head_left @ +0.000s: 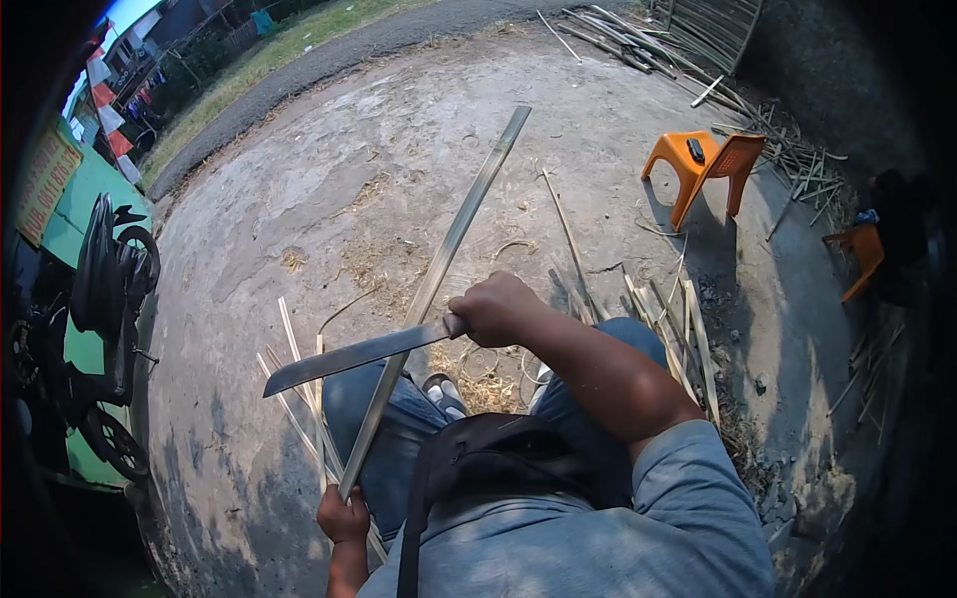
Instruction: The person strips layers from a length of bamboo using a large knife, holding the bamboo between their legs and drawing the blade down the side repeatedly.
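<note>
From the head view, the person sits on the concrete ground (299, 179) with a long bamboo strip (439, 274) slanting up and away across the lap. The left hand (343, 518) is closed around the strip's near end, low by the left knee. The right hand (495, 309) is clenched on the handle of a machete (344, 357), whose blade lies across the strip, pointing left. Thin bamboo slivers (304, 399) lie beside the legs, and an orange plastic stool (703, 164) stands well apart. To my eye the blade could skid along the strip toward the knees if it catches a hard node.
</note>
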Motion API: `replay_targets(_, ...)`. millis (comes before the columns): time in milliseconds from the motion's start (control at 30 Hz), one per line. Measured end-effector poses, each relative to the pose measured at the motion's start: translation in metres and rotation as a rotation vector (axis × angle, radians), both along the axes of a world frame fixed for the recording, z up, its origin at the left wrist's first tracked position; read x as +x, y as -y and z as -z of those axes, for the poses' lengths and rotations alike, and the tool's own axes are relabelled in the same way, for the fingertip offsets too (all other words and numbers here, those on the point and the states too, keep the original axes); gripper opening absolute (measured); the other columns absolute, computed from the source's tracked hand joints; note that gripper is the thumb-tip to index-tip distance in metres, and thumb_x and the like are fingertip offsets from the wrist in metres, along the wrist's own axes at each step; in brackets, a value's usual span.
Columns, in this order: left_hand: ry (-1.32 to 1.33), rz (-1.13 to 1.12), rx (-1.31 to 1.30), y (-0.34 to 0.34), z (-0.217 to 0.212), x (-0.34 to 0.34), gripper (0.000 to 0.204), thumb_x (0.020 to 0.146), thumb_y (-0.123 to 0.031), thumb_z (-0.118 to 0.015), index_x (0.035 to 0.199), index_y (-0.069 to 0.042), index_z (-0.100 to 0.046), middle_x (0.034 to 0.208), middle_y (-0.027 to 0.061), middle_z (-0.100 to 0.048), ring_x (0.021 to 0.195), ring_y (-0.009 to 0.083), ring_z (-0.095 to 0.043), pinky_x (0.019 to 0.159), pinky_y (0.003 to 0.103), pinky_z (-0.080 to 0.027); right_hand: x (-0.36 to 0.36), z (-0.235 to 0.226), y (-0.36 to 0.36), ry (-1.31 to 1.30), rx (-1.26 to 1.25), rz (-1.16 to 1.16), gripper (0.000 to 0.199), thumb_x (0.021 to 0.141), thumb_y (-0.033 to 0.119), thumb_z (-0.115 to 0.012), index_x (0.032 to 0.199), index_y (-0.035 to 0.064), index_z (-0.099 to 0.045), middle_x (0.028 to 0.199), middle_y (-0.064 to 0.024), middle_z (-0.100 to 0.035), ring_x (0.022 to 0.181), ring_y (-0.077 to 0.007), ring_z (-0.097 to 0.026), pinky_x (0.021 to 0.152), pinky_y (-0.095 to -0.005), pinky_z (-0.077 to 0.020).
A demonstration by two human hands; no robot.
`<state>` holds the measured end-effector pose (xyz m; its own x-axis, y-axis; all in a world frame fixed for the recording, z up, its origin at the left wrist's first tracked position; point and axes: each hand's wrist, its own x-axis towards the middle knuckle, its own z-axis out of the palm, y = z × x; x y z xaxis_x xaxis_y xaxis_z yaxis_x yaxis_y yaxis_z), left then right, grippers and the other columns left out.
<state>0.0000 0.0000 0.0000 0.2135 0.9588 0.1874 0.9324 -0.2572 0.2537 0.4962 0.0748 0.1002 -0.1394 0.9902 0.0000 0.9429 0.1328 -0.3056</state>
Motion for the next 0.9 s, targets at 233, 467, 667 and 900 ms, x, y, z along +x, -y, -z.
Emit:
replay_targets(233, 0.055, -0.028, 0.045, -0.002, 0.011, 0.004, 0.059, 0.100, -0.062, -0.058, 0.088, -0.004, -0.058, 0.077, 0.0245, -0.063, 0.074, 0.0524, -0.064, 0.063, 0.060, -0.047, 0.029, 0.010, -0.012, -0.034, 0.141, 0.159, 0.012, 0.085, 0.025, -0.069, 0.092, 0.0173, -0.075, 0.088, -0.0112, -0.076, 0.086, -0.0359, -0.075, 0.079, -0.0495, -0.0596)
replay_targets(467, 0.030, -0.026, 0.072, 0.002, 0.008, -0.001, 0.057, 0.101, -0.059, -0.060, 0.087, -0.004, -0.056, 0.075, 0.0244, -0.062, 0.073, 0.0528, -0.063, 0.063, 0.060, -0.046, 0.019, -0.002, 0.001, -0.094, -0.001, 0.215, 0.015, 0.084, 0.023, -0.069, 0.096, 0.0178, -0.075, 0.093, -0.0125, -0.077, 0.091, -0.0350, -0.075, 0.081, -0.0493, -0.0596)
replay_targets(667, 0.064, 0.001, 0.060, 0.001, 0.009, 0.004, 0.057, 0.101, -0.058, -0.060, 0.087, -0.003, -0.057, 0.075, 0.0251, -0.062, 0.073, 0.0537, -0.063, 0.062, 0.060, -0.046, 0.003, 0.002, 0.000, -0.007, -0.012, 0.059, 0.017, 0.079, 0.025, -0.073, 0.095, 0.0174, -0.075, 0.090, -0.0115, -0.076, 0.088, -0.0352, -0.075, 0.076, -0.0489, -0.0593)
replay_targets(900, 0.102, -0.018, 0.046, -0.001, 0.009, 0.009, 0.060, 0.101, -0.060, -0.059, 0.086, -0.003, -0.056, 0.074, 0.0257, -0.062, 0.073, 0.0540, -0.063, 0.062, 0.060, -0.046, 0.042, 0.009, -0.015, -0.143, 0.052, 0.323, 0.016, 0.081, 0.022, -0.071, 0.096, 0.0179, -0.076, 0.093, -0.0112, -0.076, 0.090, -0.0339, -0.075, 0.079, -0.0479, -0.0599)
